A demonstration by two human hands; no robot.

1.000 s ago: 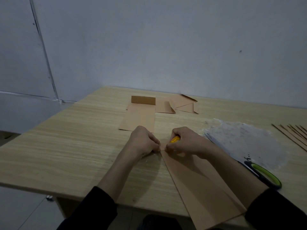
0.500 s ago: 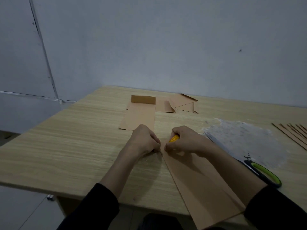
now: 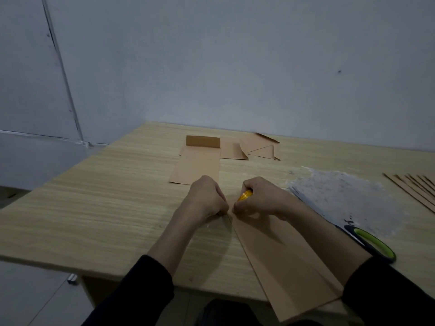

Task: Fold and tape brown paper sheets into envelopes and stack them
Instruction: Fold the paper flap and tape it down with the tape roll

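Just below the middle of the frame, left hand [image 3: 207,198] knuckles-up on the table [image 3: 106,208], fingers curled tight, fingertips down at the top corner of the folded brown sheet [image 3: 282,262]. Possibly pinching something thin there, though too small and dim to tell. Right beside it, nearly touching, right hand [image 3: 261,198], fingers wrapped around a yellow roll [image 3: 244,196] peeking out at the knuckles, lower edge of the hand resting on the sheet's upper end. Black sleeves on both forearms, running off the bottom of the frame.

Sheet long and narrow, slanting from the hands toward the lower right, lengthwise crease along its right side, lower end hanging past the table's near edge.

Just above the left hand, a flat brown envelope [image 3: 197,165], top flap [image 3: 203,140] standing upright. To its right, near the wall [image 3: 235,67], more folded brown pieces [image 3: 259,147] with triangular flaps, overlapping one another.

Right of the right hand, a crinkled translucent sheet [image 3: 341,191] spread on the wood. At lower right, scissors [image 3: 374,245] with green-and-black handles, blades pointing up-left along the right forearm. At the far right edge, a fan of narrow brown strips [image 3: 416,189], well apart from the hands.
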